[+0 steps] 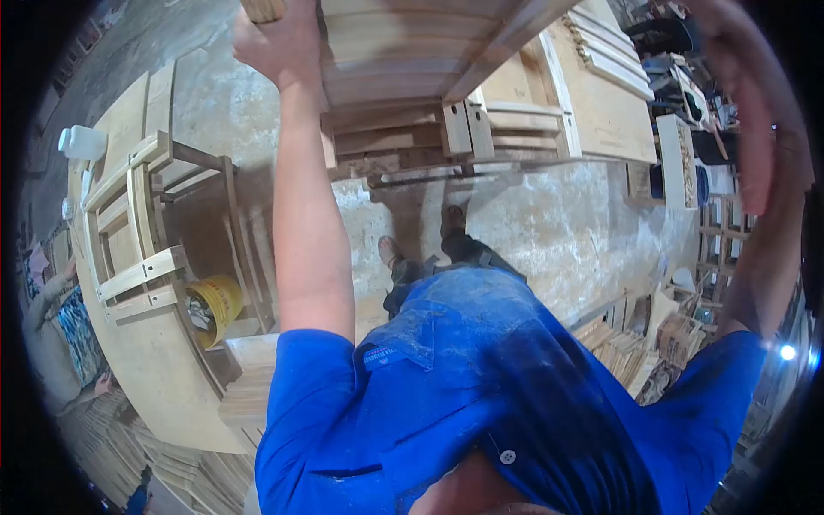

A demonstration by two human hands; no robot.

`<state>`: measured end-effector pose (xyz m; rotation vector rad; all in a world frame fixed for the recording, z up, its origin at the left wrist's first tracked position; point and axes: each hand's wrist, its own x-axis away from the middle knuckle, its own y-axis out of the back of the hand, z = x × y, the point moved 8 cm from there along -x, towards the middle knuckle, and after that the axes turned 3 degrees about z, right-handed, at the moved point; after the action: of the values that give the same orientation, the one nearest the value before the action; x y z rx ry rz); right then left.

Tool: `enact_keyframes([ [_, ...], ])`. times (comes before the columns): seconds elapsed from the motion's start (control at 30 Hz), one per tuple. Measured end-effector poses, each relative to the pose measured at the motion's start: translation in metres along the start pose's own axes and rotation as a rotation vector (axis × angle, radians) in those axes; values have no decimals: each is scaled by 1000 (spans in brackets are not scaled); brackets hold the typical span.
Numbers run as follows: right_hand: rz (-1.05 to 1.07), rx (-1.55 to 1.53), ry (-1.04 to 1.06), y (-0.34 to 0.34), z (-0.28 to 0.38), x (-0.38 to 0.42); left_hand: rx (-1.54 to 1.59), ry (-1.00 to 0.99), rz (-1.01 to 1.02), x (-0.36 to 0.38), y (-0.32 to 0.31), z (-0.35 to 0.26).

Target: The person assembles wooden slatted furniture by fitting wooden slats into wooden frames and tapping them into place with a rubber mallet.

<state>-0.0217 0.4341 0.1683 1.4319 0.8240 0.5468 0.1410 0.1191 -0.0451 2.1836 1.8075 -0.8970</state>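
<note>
Left hand (276, 39) closed around the edge of a slatted wooden frame (412, 69), held high in front of the chest, probably to keep it off the concrete floor (558, 223). Right hand (755, 129) raised at the frame's other side, blurred, grip impossible to tell. Frame directly between both hands, above the shoes (421, 240).

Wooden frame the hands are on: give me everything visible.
The wooden frame is pale unfinished timber, built of flat slats and square rails, with a diagonal brace across it. It hangs raised above the concrete floor, upper part cut off by the picture edge. The left hand grips its left edge; the right hand is blurred at its right.
</note>
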Motion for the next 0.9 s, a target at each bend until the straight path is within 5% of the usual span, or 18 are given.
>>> enact_keyframes([
  [0.27,65,-66,36,-2,28,-6,36,5,-23,2,4,12],
  [0.4,-3,-208,-9,-35,-17,31,-51,-64,-45,2,1,10],
  [0.47,-85,-335,-42,-80,-65,69,46,139,95,5,-4,19],
  [0.53,-134,-438,-154,-144,-129,101,-142,140,212,5,5,34],
  [0.63,-63,-449,-441,-276,-243,139,-165,296,-65,18,97,108],
  [0.67,-17,-462,-543,-320,-277,146,-320,243,-88,61,75,36],
  [0.73,7,-424,-683,-382,-324,155,-462,194,-178,119,63,-3],
  [0.77,-15,-374,-726,-404,-332,157,-479,69,-95,145,76,15],
  [0.9,-95,-509,-731,-457,-357,139,-627,206,192,262,24,19],
])
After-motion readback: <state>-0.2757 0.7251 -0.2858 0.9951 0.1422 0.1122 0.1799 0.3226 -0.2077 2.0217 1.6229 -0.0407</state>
